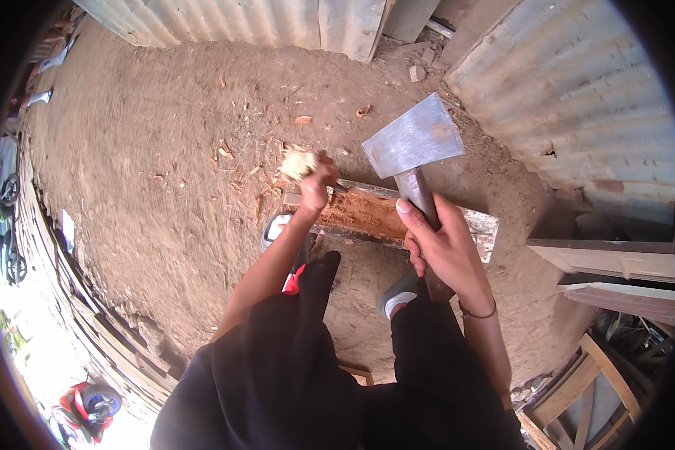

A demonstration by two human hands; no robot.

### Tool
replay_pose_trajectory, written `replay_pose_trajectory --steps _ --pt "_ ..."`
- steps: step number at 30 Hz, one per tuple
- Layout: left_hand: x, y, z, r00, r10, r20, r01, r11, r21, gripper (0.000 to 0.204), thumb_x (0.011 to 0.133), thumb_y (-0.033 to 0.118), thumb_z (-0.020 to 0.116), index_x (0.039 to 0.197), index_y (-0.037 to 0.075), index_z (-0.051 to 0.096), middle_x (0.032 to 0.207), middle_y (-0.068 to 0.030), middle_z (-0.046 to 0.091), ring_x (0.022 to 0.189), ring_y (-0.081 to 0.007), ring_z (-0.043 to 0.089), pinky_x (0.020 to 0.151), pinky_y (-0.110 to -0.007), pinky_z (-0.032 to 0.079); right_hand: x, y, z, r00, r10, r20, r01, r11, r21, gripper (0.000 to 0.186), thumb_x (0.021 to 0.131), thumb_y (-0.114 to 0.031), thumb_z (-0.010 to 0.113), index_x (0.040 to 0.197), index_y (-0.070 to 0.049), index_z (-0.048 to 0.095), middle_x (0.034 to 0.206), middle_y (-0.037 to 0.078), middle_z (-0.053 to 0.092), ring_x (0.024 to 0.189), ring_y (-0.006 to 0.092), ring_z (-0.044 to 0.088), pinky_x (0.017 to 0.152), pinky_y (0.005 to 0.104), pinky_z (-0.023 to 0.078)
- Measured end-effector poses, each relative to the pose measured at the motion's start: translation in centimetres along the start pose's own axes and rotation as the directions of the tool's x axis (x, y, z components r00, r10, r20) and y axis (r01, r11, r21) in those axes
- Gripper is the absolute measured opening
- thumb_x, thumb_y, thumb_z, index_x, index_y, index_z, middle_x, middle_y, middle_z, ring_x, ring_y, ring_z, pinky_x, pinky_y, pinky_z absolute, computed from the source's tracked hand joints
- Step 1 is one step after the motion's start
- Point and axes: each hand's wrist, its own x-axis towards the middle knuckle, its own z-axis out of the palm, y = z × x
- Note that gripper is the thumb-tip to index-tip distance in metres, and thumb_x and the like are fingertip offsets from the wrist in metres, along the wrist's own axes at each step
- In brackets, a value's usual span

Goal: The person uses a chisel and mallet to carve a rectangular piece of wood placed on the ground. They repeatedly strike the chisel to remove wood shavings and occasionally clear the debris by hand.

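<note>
My right hand [451,244] is wrapped round the dark wooden handle of a hatchet [415,136]. The wide grey blade points away from me, raised over the far side of a low wooden block [367,212]. The block lies across the ground in front of my feet, its top rough and reddish brown. At its left end, my left hand [316,187] is closed on a pale, rough-ended piece of wood [298,163], slightly smeared by motion. Whether this piece touches the block I cannot tell.
Wood chips [225,150] are scattered over the dirt ground [142,120]. Corrugated metal sheets [570,97] stand at the back and right. Wooden frames [577,382] lean at the lower right. Stacked boards [75,292] line the left, with a red motorbike [90,409] beyond.
</note>
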Motion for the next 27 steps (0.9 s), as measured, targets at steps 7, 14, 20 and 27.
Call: replay_pose_trajectory --steps 7,14,20,27 --pt "-1.4 -4.1 -2.2 0.87 0.205 0.449 -0.451 0.698 0.556 0.031 0.089 0.004 0.059 0.118 0.009 0.069 0.103 -0.0158 0.072 0.093 -0.0337 0.07 0.086 -0.042 0.057 -1.8 -1.8 0.3 0.988 -0.144 -0.063 0.139 0.987 -0.081 0.039 0.101 -0.034 0.067 0.116 0.002 0.061 0.07 0.007 0.063 0.059 0.0119 0.061 0.052 0.0272 0.046" --pt "-1.3 -3.8 -1.0 0.922 -0.043 0.385 -0.192 0.813 0.549 0.032 0.093 0.029 0.068 0.117 0.008 0.07 0.123 -0.0166 0.067 0.117 -0.0366 0.062 0.103 -0.043 0.047 1.9 0.3 2.2 0.771 -0.627 0.112 0.566 0.595 -0.57 0.022 0.101 -0.02 0.064 0.101 0.002 0.058 0.069 0.009 0.061 0.055 0.0166 0.057 0.05 0.0387 0.043" --pt "-0.6 -1.0 0.5 0.954 -0.094 0.284 -0.041 0.9 0.433 0.031 0.089 0.024 0.07 0.113 0.005 0.069 0.113 -0.0166 0.07 0.108 -0.0365 0.065 0.097 -0.044 0.051 1.8 -3.9 1.8 0.831 -0.557 0.002 0.523 0.779 -0.347 0.025 0.101 -0.024 0.066 0.1 0.0 0.059 0.063 0.002 0.054 0.049 0.0095 0.046 0.046 0.0297 0.033" --pt "0.3 0.4 1.2 0.942 -0.057 0.331 -0.078 0.922 0.379 0.036 0.086 0.022 0.072 0.117 0.004 0.067 0.112 -0.0166 0.071 0.106 -0.0355 0.067 0.096 -0.044 0.053 4.9 1.0 2.1 0.719 -0.683 0.129 0.612 0.534 -0.584 0.03 0.1 -0.022 0.065 0.105 0.006 0.055 0.069 0.019 0.061 0.058 0.0316 0.061 0.054 0.0424 0.045"
